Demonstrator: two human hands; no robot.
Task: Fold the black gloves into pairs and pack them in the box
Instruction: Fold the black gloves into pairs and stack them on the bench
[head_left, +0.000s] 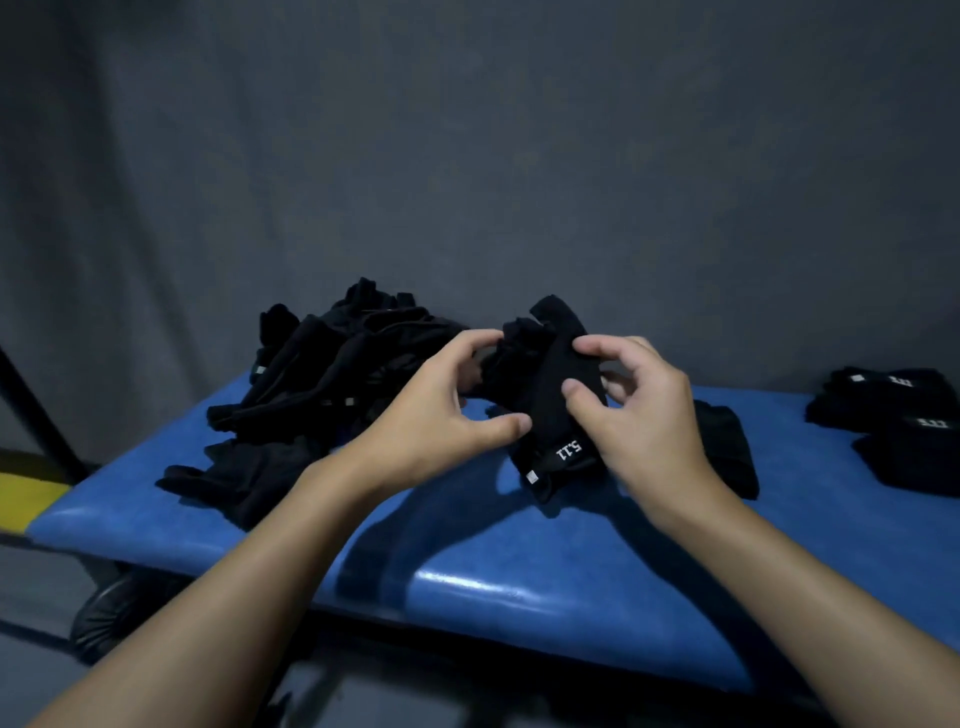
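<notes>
Both the left hand (441, 410) and right hand (639, 415) pinch a black glove pair (550, 395) mid-bench; folded pairs (893, 415) sit at the blue bench's (519, 587) right end, an unsorted pile (332, 369) remains left, no box visible.
</notes>
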